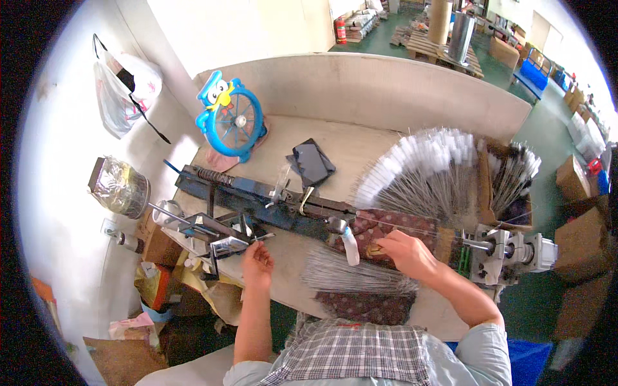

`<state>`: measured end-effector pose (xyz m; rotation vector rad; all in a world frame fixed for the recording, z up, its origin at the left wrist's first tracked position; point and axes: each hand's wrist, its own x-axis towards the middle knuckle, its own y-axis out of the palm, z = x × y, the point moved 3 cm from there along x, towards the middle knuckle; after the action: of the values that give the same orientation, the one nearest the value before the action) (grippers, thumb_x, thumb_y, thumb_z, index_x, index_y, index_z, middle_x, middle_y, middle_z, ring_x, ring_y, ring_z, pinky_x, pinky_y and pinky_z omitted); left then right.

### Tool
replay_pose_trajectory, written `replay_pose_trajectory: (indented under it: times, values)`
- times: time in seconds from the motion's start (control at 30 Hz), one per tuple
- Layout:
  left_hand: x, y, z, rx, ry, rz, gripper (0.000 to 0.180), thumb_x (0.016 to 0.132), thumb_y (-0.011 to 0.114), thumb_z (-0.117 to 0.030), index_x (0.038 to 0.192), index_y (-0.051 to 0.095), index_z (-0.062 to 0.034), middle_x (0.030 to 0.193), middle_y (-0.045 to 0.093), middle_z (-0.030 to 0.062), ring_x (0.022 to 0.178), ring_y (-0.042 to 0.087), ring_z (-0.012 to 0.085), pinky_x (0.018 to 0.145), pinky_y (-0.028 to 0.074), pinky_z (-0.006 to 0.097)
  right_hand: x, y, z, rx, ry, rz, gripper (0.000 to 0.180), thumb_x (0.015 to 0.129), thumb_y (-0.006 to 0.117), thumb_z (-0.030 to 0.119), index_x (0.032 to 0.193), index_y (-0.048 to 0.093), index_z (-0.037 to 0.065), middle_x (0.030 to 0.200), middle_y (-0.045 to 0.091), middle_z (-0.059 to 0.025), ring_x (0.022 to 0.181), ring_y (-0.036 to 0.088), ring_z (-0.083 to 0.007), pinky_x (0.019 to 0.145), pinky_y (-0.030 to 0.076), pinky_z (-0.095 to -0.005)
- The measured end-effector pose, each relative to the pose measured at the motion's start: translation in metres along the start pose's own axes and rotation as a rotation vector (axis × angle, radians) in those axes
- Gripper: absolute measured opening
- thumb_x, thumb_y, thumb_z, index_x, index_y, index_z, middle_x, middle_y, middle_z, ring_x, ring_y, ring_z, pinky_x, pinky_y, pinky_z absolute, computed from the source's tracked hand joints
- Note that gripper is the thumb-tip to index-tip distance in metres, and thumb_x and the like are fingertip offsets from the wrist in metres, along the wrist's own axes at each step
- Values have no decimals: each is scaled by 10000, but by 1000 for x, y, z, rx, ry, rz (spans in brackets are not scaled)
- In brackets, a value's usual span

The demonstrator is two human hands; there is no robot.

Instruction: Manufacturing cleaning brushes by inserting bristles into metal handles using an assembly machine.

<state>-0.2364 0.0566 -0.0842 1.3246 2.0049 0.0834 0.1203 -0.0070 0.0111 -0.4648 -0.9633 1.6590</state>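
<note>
My left hand point(257, 260) is at the front of a blue metal jig point(257, 193), fingers pinched on a thin wire next to the jig's shiny metal clamp point(225, 244). My right hand point(402, 249) rests on a patterned dark red cloth point(386, 228), fingers closed around a small piece at the wire's other end. A white-tipped wire brush point(349, 246) hangs between the two hands. A loose bundle of thin grey wires point(347, 273) lies on the bench just below my right hand. A fan of finished white-tipped wires point(425, 167) is spread behind it.
A blue cartoon-shaped desk fan point(230, 119) and a dark phone point(313, 162) sit at the back of the wooden bench point(360, 141). A motor unit point(512, 252) is at the right end. A foil-wrapped pot point(119, 186) and plastic bags point(125, 90) are at left. Cardboard boxes point(579, 212) stand on the right.
</note>
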Motion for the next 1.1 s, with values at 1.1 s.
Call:
replay_pose_trajectory:
  times: [1.1]
  values:
    - [-106, 191, 92, 86, -59, 434, 144, 881, 585, -190, 875, 592, -47, 702, 584, 36, 540, 513, 105, 460, 388, 225, 49, -33, 4, -177, -80, -230, 156, 779, 569, 192, 845, 637, 69, 771, 596, -69, 811, 580, -264, 735, 464, -365]
